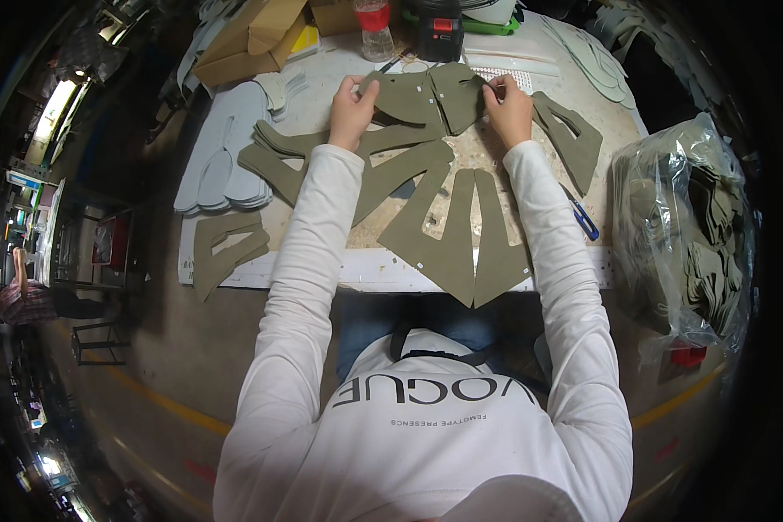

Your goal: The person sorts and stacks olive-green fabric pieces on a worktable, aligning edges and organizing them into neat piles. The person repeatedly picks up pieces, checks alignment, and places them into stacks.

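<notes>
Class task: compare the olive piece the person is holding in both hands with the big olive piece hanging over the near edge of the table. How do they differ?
The held olive piece is small and rounded, and lies at the far side of the table, pinched by the left hand and right hand. The large olive piece is long, angular, with a narrow V-shaped slot, untouched, its tip overhanging the near edge. Both are flat cut-outs of the same olive material.

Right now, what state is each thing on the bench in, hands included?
left hand: gripping the edge of the folded olive piece
right hand: pinching the same piece's other edge
olive cut pieces: flat, overlapping, one overhanging the table edge
plastic bag: full of cut pieces
blue pen: lying flat
bottle: upright
</notes>
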Action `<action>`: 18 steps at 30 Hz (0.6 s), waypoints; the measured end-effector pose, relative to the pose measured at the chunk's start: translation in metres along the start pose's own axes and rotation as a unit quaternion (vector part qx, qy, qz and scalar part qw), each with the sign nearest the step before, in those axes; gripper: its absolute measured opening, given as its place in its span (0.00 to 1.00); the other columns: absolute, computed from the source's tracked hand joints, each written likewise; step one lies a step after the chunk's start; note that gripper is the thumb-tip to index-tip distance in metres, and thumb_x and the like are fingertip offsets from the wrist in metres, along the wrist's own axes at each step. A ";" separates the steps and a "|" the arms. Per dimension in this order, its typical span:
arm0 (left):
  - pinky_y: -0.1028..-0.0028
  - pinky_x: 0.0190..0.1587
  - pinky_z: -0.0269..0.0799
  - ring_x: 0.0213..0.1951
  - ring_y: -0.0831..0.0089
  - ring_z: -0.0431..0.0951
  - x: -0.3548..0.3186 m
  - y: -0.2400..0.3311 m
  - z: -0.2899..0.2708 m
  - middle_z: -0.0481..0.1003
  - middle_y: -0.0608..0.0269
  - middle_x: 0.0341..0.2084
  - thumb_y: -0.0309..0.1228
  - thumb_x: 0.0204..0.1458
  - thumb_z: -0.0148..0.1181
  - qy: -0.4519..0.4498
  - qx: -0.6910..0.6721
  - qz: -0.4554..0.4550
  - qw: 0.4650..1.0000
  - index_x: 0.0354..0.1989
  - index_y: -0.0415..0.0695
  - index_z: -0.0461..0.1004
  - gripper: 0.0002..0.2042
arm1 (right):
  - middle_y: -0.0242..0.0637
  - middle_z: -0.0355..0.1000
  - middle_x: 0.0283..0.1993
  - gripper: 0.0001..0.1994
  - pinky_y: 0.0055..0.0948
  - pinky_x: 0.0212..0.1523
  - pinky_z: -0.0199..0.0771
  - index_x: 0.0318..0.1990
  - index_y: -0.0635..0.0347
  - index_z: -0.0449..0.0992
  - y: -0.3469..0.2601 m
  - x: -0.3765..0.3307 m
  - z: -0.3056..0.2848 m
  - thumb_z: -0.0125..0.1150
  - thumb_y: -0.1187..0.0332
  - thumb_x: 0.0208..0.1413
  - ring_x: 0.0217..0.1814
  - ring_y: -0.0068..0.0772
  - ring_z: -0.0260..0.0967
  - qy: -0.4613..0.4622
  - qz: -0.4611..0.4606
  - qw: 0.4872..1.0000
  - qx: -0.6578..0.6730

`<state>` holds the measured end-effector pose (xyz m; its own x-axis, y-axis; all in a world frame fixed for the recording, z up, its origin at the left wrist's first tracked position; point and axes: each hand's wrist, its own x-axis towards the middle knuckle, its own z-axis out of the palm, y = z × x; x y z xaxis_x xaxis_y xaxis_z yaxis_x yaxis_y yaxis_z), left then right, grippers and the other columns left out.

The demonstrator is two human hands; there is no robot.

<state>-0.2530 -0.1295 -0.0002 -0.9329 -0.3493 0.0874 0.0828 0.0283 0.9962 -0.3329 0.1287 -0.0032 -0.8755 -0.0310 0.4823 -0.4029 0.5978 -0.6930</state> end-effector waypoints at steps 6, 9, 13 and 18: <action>0.67 0.46 0.77 0.42 0.69 0.79 -0.006 0.010 -0.001 0.76 0.58 0.41 0.36 0.63 0.50 -0.089 -0.293 -0.022 0.952 0.45 0.48 0.65 0.08 | 0.38 0.77 0.44 0.26 0.29 0.40 0.73 0.60 0.43 0.70 -0.013 -0.009 0.002 0.66 0.64 0.52 0.41 0.27 0.73 -0.060 -0.033 0.995 0.072; 0.67 0.45 0.78 0.41 0.70 0.79 -0.006 0.020 -0.004 0.76 0.59 0.40 0.37 0.64 0.48 -0.084 -0.298 -0.004 0.951 0.45 0.49 0.65 0.08 | 0.35 0.78 0.40 0.20 0.23 0.40 0.73 0.57 0.45 0.75 -0.028 0.003 -0.031 0.63 0.69 0.54 0.36 0.20 0.72 -0.037 -0.103 0.987 0.115; 0.69 0.44 0.78 0.42 0.71 0.79 -0.011 0.040 -0.013 0.78 0.60 0.39 0.32 0.60 0.56 -0.042 -0.323 0.004 0.945 0.44 0.44 0.71 0.08 | 0.31 0.78 0.43 0.12 0.17 0.42 0.73 0.50 0.60 0.79 -0.052 -0.012 -0.097 0.58 0.71 0.60 0.40 0.15 0.72 -0.113 -0.056 0.919 0.373; 0.72 0.47 0.76 0.43 0.70 0.78 -0.049 0.068 -0.034 0.77 0.60 0.40 0.21 0.52 0.62 0.004 -0.279 0.069 0.958 0.43 0.39 0.72 0.11 | 0.32 0.76 0.48 0.14 0.15 0.49 0.69 0.53 0.64 0.76 -0.087 -0.069 -0.130 0.57 0.72 0.61 0.46 0.16 0.71 -0.245 0.027 0.902 0.354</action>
<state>-0.1902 -0.1420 0.0629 -0.8971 -0.3851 0.2166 0.3818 -0.4290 0.8187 -0.2027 0.1835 0.0932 -0.8421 -0.4707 0.2634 -0.2741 -0.0471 -0.9605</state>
